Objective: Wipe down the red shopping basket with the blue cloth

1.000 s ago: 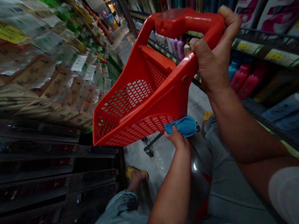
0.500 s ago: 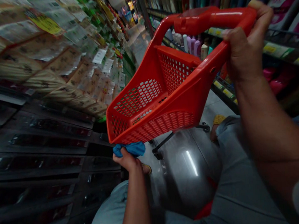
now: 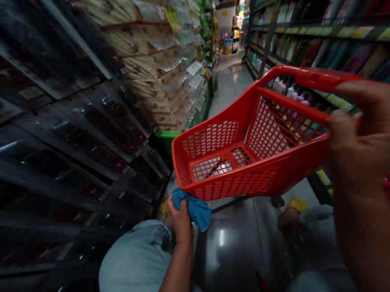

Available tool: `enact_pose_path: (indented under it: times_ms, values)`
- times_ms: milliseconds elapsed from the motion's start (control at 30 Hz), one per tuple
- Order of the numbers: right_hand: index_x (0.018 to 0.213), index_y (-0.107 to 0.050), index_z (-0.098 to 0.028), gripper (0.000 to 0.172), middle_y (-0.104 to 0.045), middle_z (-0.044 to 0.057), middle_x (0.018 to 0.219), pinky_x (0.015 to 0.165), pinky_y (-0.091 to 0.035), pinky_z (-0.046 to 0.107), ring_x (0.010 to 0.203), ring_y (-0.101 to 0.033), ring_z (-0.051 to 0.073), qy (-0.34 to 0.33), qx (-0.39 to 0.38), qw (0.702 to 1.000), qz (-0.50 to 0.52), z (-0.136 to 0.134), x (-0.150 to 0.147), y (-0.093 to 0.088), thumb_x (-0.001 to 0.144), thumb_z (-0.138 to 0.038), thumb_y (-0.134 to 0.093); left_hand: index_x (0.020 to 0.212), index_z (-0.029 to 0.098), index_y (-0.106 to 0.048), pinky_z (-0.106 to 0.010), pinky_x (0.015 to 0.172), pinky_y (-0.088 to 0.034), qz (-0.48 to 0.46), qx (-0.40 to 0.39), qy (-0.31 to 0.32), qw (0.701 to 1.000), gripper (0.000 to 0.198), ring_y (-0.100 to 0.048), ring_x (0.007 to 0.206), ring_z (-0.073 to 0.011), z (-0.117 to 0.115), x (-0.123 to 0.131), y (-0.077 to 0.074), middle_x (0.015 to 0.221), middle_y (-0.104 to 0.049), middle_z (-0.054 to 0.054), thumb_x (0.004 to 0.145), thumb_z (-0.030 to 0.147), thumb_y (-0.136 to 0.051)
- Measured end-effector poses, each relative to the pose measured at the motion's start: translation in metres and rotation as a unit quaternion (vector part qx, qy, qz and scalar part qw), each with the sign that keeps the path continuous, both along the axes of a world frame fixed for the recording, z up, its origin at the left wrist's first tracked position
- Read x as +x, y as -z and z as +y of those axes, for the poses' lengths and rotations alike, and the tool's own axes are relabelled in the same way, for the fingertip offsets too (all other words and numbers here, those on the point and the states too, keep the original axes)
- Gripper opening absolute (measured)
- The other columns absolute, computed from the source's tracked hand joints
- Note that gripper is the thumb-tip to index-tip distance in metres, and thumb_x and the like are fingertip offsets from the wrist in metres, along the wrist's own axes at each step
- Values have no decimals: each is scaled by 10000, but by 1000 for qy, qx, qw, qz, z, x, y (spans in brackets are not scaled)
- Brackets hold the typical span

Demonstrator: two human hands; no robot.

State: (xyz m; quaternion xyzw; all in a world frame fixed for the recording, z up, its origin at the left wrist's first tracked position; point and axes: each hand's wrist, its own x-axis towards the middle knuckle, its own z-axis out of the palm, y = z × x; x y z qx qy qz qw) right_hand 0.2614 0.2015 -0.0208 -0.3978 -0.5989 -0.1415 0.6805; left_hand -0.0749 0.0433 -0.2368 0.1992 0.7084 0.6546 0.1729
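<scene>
A red plastic shopping cart [image 3: 224,184] with grid walls fills the middle of the view, its basket holding nothing that I can see. My right hand [image 3: 364,129] is closed around the side of its handle frame at the right, a little blurred. Low at the basket's left end, my left hand [image 3: 181,216] grips a blue cloth [image 3: 197,210]. The cloth is bunched in the fingers, with a loose part hanging to the right. It lies against or just under the basket's lower corner; I cannot tell whether it presses on the plastic.
Packaged goods hang on a dark rack [image 3: 81,140] close on the left. Beyond it rise stacked beige packages [image 3: 157,77]. Shelves of bottles [image 3: 308,53] line the right side. A tiled aisle [image 3: 230,74] runs ahead. My knees and yellow shoes are near the cart.
The view has turned, and the cart now appears lower, farther right and less tilted. My left hand has shifted right with the cloth, which now hangs more loosely. My right hand keeps its hold.
</scene>
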Motion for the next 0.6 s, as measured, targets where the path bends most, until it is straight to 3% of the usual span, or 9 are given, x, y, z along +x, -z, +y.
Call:
enact_pose_path:
  times_ms: [67,133,200,267,300,400,500,600]
  values:
    - [1130,-711,-98,263,-717,95,1107,987,-482,385,1086,-645,209,-152,-79,976,-131,-38,-68,2,943,-157,-536,1179,256,-533,-301,825,-521,-32,9,3,999,439,-633,875,-165,-3,6,-2,967,-644,10,780,419,-616]
    - [1052,-731,-107,233,-740,116,1064,957,-511,365,1059,-659,219,-267,-175,900,-298,-65,-132,15,960,-193,-535,1183,256,-529,-302,822,-524,-53,12,8,999,463,-636,876,-167,-6,11,-3,981,-646,5,766,428,-634]
    - [956,-750,-129,252,-762,120,948,806,-522,325,929,-694,225,-243,-278,825,-428,-80,-181,35,979,-276,-547,1188,249,-524,-309,821,-529,-70,16,18,997,482,-641,876,-171,-7,14,-3,997,-650,-6,758,433,-643]
    - [823,-752,-144,369,-755,118,788,648,-459,301,746,-695,220,-179,-320,788,-495,-87,-210,55,1004,-356,-510,1186,240,-528,-320,836,-532,-84,21,29,996,481,-648,894,-178,-9,16,-2,1030,-655,-22,758,428,-645]
    - [760,-741,-149,426,-741,114,722,601,-411,297,670,-679,210,-150,-314,789,-506,-89,-216,64,1013,-377,-486,1184,236,-532,-325,856,-530,-89,23,31,995,473,-649,919,-182,-10,18,-2,1057,-656,-31,762,418,-644]
    - [644,-695,-168,490,-694,84,613,568,-313,304,562,-621,171,-109,-240,830,-491,-95,-214,80,1024,-363,-454,1182,228,-537,-338,938,-510,-100,32,21,994,425,-641,1007,-189,-13,23,-1,1137,-649,-52,789,368,-617]
    - [587,-644,-189,509,-631,45,540,591,-293,316,526,-557,148,-131,-164,856,-472,-102,-199,84,1033,-326,-439,1192,224,-533,-359,973,-500,-112,37,10,993,397,-639,1030,-196,-18,29,-1,1154,-653,-64,816,343,-582]
    - [593,-617,-195,469,-598,18,538,625,-310,309,537,-512,138,-182,-138,858,-461,-113,-185,85,1027,-279,-461,1192,224,-535,-383,1001,-486,-123,32,3,992,380,-630,1049,-206,-19,30,-1,1156,-652,-71,837,352,-573]
